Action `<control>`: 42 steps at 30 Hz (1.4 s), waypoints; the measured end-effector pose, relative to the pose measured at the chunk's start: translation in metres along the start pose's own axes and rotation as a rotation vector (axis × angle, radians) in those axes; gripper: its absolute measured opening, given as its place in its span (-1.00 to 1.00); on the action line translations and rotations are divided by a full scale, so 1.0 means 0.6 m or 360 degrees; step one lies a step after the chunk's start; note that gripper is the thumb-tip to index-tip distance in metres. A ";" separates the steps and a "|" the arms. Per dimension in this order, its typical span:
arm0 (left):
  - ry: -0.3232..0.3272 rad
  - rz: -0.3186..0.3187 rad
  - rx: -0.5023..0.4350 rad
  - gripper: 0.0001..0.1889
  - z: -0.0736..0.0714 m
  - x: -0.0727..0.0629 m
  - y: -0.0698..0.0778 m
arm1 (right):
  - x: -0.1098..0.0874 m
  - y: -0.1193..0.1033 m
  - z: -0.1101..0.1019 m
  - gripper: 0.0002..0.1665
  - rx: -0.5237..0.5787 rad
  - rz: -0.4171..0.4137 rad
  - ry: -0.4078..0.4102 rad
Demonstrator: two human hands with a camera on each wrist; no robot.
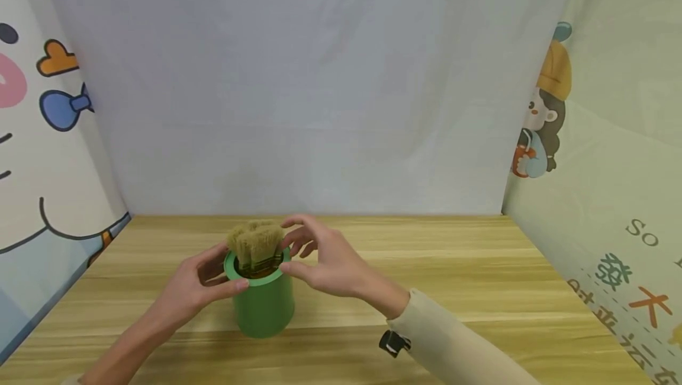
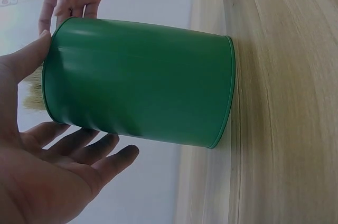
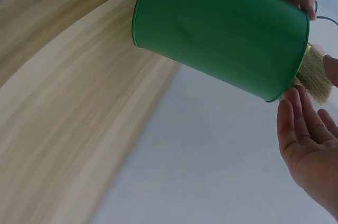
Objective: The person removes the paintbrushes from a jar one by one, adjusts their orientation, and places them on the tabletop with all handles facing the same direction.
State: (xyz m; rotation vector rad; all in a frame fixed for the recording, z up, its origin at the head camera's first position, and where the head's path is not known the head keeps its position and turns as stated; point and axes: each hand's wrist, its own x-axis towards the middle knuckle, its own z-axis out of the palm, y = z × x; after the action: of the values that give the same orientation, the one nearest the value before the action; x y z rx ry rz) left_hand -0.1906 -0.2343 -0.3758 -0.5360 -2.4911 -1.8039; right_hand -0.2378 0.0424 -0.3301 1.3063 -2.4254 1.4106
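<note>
A green cylindrical can (image 1: 264, 309) stands on the wooden table. Tan-bristled brushes (image 1: 258, 241), which look like flat paintbrushes, stick up out of its mouth with the bristles on top; their lower parts are hidden inside. My left hand (image 1: 194, 281) holds the can near its top, the thumb at the rim and the fingers round the far side. On the opposite side, my right hand (image 1: 333, 263) has its thumb at the rim and its loosely bent fingers beside the bristles. In the right wrist view its fingertips (image 3: 296, 94) come close to the rim and bristles.
The wooden table (image 1: 426, 290) reaches back to a plain pale cloth (image 1: 319, 89). Printed cloths with cartoon figures hang at the left (image 1: 58, 166) and right (image 1: 602, 154). A small black device (image 1: 394, 343) sits at my right sleeve.
</note>
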 end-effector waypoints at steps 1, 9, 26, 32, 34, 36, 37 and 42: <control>-0.0006 0.0007 -0.0001 -0.18 0.000 0.000 0.000 | 0.003 0.000 0.001 -0.35 -0.0014 0.0008 0.0000; -0.0036 0.0046 0.0010 -0.22 0.000 0.001 -0.002 | 0.021 -0.001 0.014 -0.33 -0.0111 -0.0036 -0.0012; -0.0044 0.0014 -0.0032 -0.18 0.000 0.000 -0.003 | 0.035 0.009 0.033 -0.48 -0.0186 -0.0311 -0.0003; -0.0043 0.0015 -0.0056 -0.19 -0.001 0.001 -0.003 | 0.038 0.013 0.030 -0.47 -0.0134 -0.0314 0.0013; -0.0043 0.0007 -0.0058 -0.19 -0.001 0.001 -0.003 | 0.039 0.016 0.030 -0.47 -0.0123 -0.0305 0.0010; -0.0040 0.0001 -0.0059 -0.18 -0.001 0.001 -0.002 | 0.039 0.019 0.029 -0.46 -0.0112 -0.0294 0.0003; -0.0039 -0.0001 -0.0061 -0.18 -0.001 0.001 -0.002 | 0.039 0.021 0.029 -0.45 -0.0114 -0.0293 0.0000; -0.0027 -0.0009 -0.0065 -0.18 -0.002 -0.001 -0.003 | 0.037 0.023 0.029 -0.38 -0.0154 -0.0274 -0.0029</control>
State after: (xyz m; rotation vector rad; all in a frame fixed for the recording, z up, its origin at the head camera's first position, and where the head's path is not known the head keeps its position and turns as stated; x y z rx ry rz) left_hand -0.1907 -0.2360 -0.3776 -0.5487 -2.4742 -1.8641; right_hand -0.2553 0.0188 -0.3403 1.4703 -2.2959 1.2287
